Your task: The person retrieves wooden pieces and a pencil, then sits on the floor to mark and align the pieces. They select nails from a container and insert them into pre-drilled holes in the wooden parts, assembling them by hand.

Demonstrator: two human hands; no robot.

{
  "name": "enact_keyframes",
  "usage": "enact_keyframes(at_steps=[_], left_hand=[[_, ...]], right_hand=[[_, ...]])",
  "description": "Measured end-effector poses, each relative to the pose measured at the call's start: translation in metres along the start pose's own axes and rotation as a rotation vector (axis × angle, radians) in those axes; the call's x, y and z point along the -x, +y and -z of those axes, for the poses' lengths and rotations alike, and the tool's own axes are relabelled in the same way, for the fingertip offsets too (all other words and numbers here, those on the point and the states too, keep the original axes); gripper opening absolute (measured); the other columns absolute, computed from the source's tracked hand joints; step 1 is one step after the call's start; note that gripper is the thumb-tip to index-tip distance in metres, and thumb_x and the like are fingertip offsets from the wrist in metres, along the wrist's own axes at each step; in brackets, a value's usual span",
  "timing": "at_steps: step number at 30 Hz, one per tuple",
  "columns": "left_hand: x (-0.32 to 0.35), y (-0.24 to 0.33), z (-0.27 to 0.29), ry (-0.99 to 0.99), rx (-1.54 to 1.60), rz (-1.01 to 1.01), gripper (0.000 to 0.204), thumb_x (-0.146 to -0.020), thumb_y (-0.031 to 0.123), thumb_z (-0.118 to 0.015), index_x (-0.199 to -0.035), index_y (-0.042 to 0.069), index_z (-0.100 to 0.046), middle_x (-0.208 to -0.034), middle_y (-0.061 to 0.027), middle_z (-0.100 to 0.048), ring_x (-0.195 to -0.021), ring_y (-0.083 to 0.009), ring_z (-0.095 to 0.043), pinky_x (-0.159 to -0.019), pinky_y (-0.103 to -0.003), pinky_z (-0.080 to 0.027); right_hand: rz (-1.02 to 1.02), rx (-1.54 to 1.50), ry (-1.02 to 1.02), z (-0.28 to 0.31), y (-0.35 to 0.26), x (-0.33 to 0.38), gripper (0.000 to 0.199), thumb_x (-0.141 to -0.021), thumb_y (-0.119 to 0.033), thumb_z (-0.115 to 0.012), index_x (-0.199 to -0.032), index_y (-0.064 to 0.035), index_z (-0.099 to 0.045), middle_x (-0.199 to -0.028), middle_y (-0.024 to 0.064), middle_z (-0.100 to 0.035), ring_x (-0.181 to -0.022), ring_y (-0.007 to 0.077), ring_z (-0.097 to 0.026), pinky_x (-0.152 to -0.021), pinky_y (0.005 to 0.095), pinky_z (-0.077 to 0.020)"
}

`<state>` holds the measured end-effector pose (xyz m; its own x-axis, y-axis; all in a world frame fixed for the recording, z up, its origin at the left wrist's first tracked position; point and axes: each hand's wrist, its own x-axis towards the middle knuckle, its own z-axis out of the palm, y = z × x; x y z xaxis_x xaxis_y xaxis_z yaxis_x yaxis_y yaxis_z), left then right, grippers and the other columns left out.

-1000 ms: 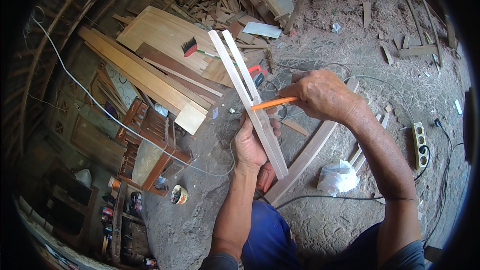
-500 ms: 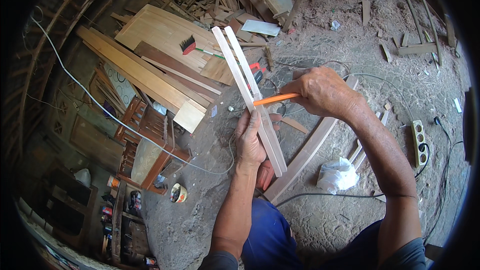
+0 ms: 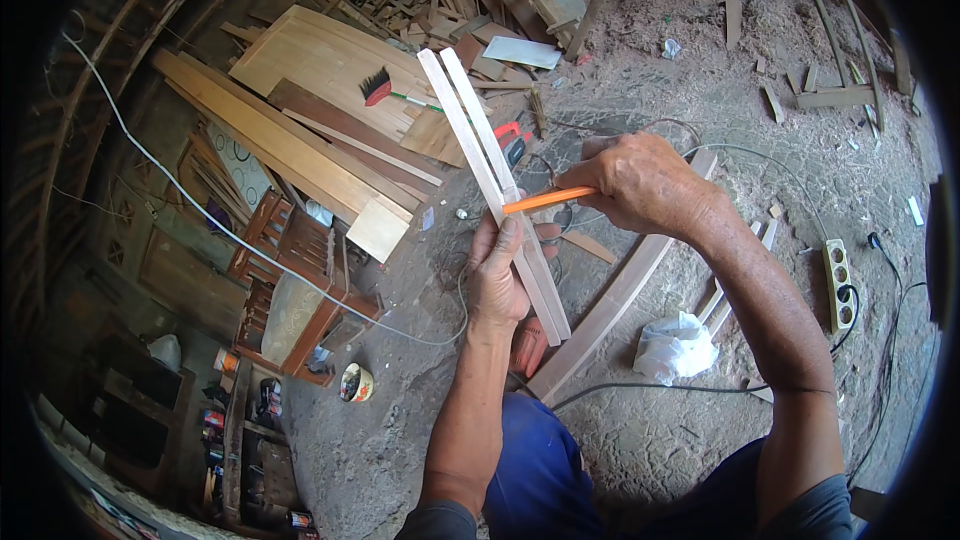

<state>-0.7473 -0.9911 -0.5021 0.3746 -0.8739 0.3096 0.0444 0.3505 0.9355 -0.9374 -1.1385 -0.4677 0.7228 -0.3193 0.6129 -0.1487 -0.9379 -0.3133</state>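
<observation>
Here | left hand [image 3: 497, 275] clasps two pale flat slats [image 3: 480, 145] | right hand [image 3: 640, 180] pinches orange pencil [image 3: 548, 200]

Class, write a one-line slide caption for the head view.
Left hand grips two pale wooden slats while right hand marks them with an orange pencil.

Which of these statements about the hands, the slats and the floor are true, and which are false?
1. The left hand holds two pale slats. True.
2. The right hand holds a blue pencil. False: the pencil is orange.
3. The pencil tip touches the slats. True.
4. A power strip lies on the floor at the person's left. False: at the right.
5. A brush lies on the boards. True.
</observation>
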Motion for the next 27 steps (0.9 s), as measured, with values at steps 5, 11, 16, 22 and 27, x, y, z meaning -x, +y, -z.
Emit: enact_keyframes(at_steps=[5, 11, 16, 22, 27], left_hand=[[0.001, 0.0, 0.001, 0.003, -0.002, 0.017, 0.044, -0.104, 0.029, -0.062, -0.142, 0.008, -0.054, -0.123, -0.0081, -0.064, -0.101, -0.0225, -0.072, -0.08, -0.034, -0.063], [0.001, 0.002, 0.002, -0.017, 0.0, 0.017, 0.044, -0.103, 0.028, -0.062, -0.142, 0.008, -0.053, -0.123, -0.0077, -0.064, -0.101, -0.0221, -0.071, -0.082, -0.035, -0.062], [0.001, 0.002, 0.002, -0.002, -0.022, 0.009, 0.043, -0.103, 0.028, -0.063, -0.14, 0.008, -0.054, -0.121, -0.007, -0.064, -0.1, -0.0204, -0.071, -0.08, -0.032, -0.061], [-0.001, 0.003, -0.008, -0.012, -0.132, -0.108, 0.034, -0.103, 0.021, -0.063, -0.133, 0.006, -0.056, -0.11, -0.0046, -0.067, -0.093, -0.019, -0.074, -0.075, -0.03, -0.064], [0.001, 0.002, -0.017, 0.01, -0.319, -0.197, 0.032, -0.102, 0.017, -0.065, -0.129, 0.002, -0.058, -0.1, -0.0015, -0.062, -0.083, -0.0088, -0.062, -0.076, -0.025, -0.053]], right_hand=[[-0.019, 0.004, -0.018, 0.0, -0.002, 0.0, 0.02, -0.094, -0.018, -0.068, -0.111, -0.0174, -0.077, -0.093, 0.0089, -0.076, -0.091, 0.0271, -0.075, -0.081, 0.0418, -0.0606], [0.002, -0.004, -0.017, 0.0, -0.002, -0.001, 0.02, -0.092, -0.019, -0.071, -0.112, -0.0175, -0.077, -0.096, 0.0085, -0.076, -0.093, 0.0272, -0.075, -0.082, 0.0417, -0.0606], [0.024, -0.024, 0.012, -0.004, 0.003, 0.0, 0.021, -0.09, -0.018, -0.072, -0.111, -0.0159, -0.076, -0.094, 0.0097, -0.075, -0.091, 0.0287, -0.074, -0.079, 0.0421, -0.0598], [0.101, -0.155, 0.122, -0.023, 0.025, 0.002, 0.021, -0.089, -0.015, -0.073, -0.11, -0.0133, -0.076, -0.095, 0.009, -0.072, -0.089, 0.0297, -0.072, -0.075, 0.0424, -0.057], [0.1, -0.28, 0.167, -0.047, 0.039, 0.004, 0.026, -0.088, -0.012, -0.077, -0.113, -0.0083, -0.076, -0.101, 0.0092, -0.072, -0.095, 0.0268, -0.07, -0.081, 0.0394, -0.0573]])
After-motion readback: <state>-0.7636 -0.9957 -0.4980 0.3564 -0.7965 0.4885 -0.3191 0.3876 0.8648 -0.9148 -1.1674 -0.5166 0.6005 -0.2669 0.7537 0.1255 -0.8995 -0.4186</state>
